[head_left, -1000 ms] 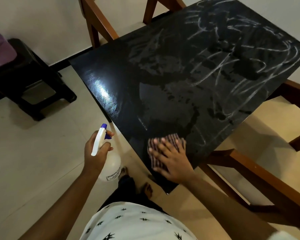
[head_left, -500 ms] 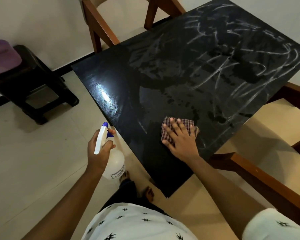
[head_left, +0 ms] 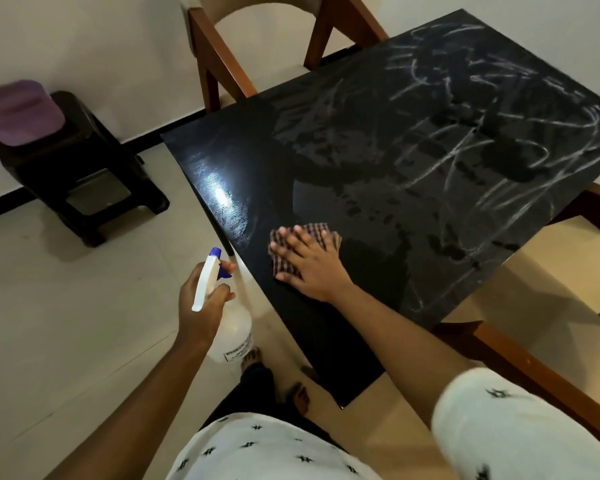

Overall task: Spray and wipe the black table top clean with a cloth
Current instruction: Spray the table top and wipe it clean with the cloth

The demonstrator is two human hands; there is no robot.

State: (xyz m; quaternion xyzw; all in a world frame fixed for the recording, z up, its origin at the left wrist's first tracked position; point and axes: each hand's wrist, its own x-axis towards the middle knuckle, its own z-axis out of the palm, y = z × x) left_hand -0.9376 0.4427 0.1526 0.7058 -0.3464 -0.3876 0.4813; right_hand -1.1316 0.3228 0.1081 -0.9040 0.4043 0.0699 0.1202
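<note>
Near the left edge of the black table top, the flat, open right hand presses the checked cloth while the left hand grips the spray bottle; far chalk scribbles may only smear if wiped damp.

Spray bottle label print, seemingly illegible.

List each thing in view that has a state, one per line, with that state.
Black table top: partly wiped, white scribbles across the far part, wet patches in the middle.
Cloth: checked, flat on the table top near its left edge.
Right hand: pressed flat on the cloth.
Spray bottle: upright, off the table.
Left hand: gripping the spray bottle's neck.
</note>
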